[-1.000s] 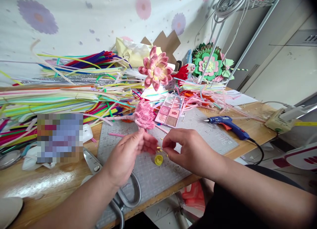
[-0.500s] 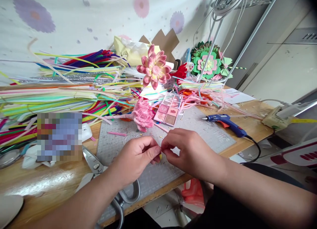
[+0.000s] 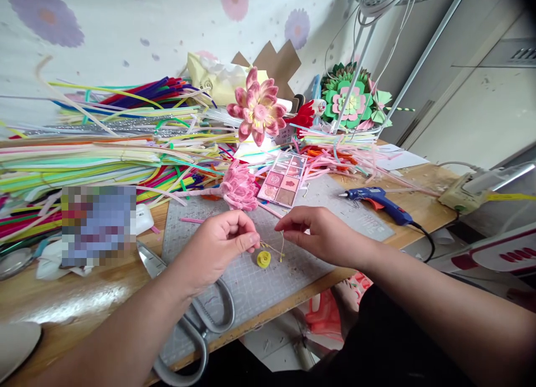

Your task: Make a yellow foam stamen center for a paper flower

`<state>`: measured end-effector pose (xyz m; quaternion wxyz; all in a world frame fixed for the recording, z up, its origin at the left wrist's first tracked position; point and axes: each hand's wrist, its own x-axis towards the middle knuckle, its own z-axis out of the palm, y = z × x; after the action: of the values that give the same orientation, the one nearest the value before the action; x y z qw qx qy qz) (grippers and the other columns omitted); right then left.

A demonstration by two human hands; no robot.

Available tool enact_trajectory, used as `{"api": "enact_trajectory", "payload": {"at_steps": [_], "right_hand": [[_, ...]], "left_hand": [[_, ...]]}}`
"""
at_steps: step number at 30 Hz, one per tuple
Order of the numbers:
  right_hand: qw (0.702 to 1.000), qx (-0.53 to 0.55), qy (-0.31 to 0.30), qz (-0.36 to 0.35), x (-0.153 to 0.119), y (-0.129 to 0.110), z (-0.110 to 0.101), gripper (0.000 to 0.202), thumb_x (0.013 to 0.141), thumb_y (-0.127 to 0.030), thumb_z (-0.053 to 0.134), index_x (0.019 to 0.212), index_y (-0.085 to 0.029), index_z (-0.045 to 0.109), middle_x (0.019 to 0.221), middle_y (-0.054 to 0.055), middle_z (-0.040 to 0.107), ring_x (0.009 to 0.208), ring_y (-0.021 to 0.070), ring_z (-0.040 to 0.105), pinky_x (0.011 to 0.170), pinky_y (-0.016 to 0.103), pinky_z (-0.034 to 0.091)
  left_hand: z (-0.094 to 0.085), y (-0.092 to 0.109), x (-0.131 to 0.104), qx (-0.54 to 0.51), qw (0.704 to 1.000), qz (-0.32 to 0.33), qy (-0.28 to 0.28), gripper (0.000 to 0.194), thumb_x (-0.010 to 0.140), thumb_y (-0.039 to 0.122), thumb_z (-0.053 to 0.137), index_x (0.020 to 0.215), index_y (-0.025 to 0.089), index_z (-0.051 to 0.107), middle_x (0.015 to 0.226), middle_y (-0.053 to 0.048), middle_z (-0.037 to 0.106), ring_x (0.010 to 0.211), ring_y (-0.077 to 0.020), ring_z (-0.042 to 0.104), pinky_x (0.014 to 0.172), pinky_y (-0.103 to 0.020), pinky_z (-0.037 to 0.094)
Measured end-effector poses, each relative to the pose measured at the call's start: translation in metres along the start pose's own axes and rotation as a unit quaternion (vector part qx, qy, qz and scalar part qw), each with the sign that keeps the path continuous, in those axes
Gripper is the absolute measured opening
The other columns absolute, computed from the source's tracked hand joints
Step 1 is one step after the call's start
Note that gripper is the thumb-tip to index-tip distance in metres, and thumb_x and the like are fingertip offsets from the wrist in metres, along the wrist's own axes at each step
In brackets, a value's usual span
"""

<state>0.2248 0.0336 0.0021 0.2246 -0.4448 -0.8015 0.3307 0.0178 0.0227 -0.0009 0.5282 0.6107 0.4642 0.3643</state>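
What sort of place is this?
Likely a small flower-craft workspace: bundles of what look like colored pipe cleaners crowd the wooden table, with a blue glue gun and a pink petaled flower. Home or shop, I can't tell.

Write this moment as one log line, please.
left hand: pinching thin stems; right hand: pinching yellow-tipped stem; yellow coil: on grey mat; glue gun: lying at right

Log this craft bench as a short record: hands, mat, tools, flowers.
Left hand: pinching thin yellow-tipped strands
Right hand: pinching one drooping yellow-tipped strand
Cutting mat: yellow coil lying below the fingertips
Tools: scissors partly behind left forearm; blue glue gun, nozzle pointing left
Flowers: fuzzy pink flower on its side, left of eyeshadow palette
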Motion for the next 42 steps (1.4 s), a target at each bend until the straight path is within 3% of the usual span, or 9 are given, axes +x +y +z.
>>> {"api": "enact_trajectory", "payload": {"at_steps": [3,6,8,11,15,24,32,37,42], "right_hand": [[0.998,0.064,-0.006,-0.004,0.005,0.002,0.001,0.023,0.080,-0.013,0.056,0.101,-0.013,0.067,0.097,0.007,0.067,0.078,0.0139,0.058,0.072,0.028,0.048],[0.981,0.185,-0.041,-0.032,0.009,-0.002,0.010,0.045,0.078,-0.018,0.061,0.122,-0.013,0.055,0.110,0.009,0.063,0.082,0.0137,0.058,0.070,0.026,0.049],[0.976,0.208,-0.059,-0.030,0.011,-0.006,0.018,0.057,0.075,-0.018,0.064,0.130,-0.013,0.048,0.097,0.006,0.065,0.073,0.0125,0.057,0.063,0.024,0.048],[0.989,0.139,-0.053,-0.011,0.015,-0.008,0.027,0.039,0.077,-0.013,0.057,0.116,-0.015,0.060,0.068,-0.002,0.061,0.058,0.0100,0.051,0.054,0.021,0.040],[0.997,0.060,-0.054,-0.016,0.024,-0.003,0.028,0.015,0.079,-0.018,0.053,0.080,-0.017,0.068,0.066,-0.001,0.060,0.059,0.0111,0.049,0.053,0.022,0.038],[0.998,0.033,-0.029,0.047,0.027,0.023,0.010,0.019,0.078,-0.035,0.058,0.079,-0.021,0.070,0.070,0.003,0.068,0.065,0.0178,0.060,0.059,0.027,0.045],[0.994,-0.065,0.023,0.079,0.026,0.051,-0.032,0.020,0.078,-0.034,0.057,0.077,-0.020,0.071,0.065,0.002,0.067,0.061,0.0177,0.060,0.056,0.027,0.044],[0.984,-0.169,0.022,0.060,0.021,0.059,-0.046,0.021,0.082,-0.030,0.053,0.083,-0.019,0.071,0.074,0.004,0.071,0.066,0.0180,0.063,0.061,0.028,0.046],[0.975,-0.222,0.017,-0.009,0.015,0.054,-0.045,0.024,0.084,-0.016,0.050,0.097,-0.017,0.070,0.101,0.009,0.066,0.085,0.0191,0.063,0.077,0.031,0.048]], "left_hand": [[-0.002,0.001,0.001,-0.023,1.000,0.001,0.001,0.009,0.074,0.017,0.065,0.068,0.017,0.059,0.062,0.002,0.063,0.061,-0.0126,0.058,0.060,-0.023,0.044],[-0.002,0.002,0.000,-0.028,1.000,0.005,-0.001,0.008,0.076,0.019,0.065,0.070,0.016,0.061,0.067,0.000,0.065,0.066,-0.0136,0.060,0.064,-0.024,0.045],[0.000,0.002,-0.001,-0.020,1.000,0.010,0.013,0.008,0.075,0.020,0.066,0.071,0.016,0.061,0.070,0.000,0.065,0.068,-0.0140,0.060,0.065,-0.025,0.045],[0.001,0.001,-0.002,-0.037,0.999,0.000,0.038,0.012,0.072,0.019,0.069,0.069,0.016,0.058,0.068,0.000,0.064,0.064,-0.0136,0.058,0.061,-0.025,0.042],[-0.005,-0.001,0.001,-0.056,0.994,0.019,0.088,0.015,0.068,0.014,0.071,0.068,0.015,0.055,0.066,0.002,0.060,0.061,-0.0107,0.052,0.059,-0.023,0.039],[-0.016,0.005,0.002,-0.162,0.966,0.081,0.186,0.009,0.071,0.013,0.067,0.077,0.017,0.060,0.069,0.000,0.063,0.066,-0.0131,0.059,0.066,-0.026,0.045],[-0.051,0.028,0.000,-0.190,0.921,0.140,0.309,0.009,0.070,0.012,0.067,0.075,0.018,0.063,0.069,0.003,0.062,0.064,-0.0103,0.055,0.064,-0.023,0.044],[-0.060,0.031,-0.005,-0.141,0.953,0.102,0.246,0.009,0.074,0.011,0.062,0.076,0.019,0.066,0.065,0.003,0.062,0.061,-0.0096,0.053,0.057,-0.020,0.041],[-0.039,0.020,-0.005,-0.101,0.988,-0.014,0.115,0.006,0.076,0.015,0.061,0.078,0.020,0.064,0.066,0.002,0.063,0.061,-0.0114,0.053,0.055,-0.021,0.040]]}}
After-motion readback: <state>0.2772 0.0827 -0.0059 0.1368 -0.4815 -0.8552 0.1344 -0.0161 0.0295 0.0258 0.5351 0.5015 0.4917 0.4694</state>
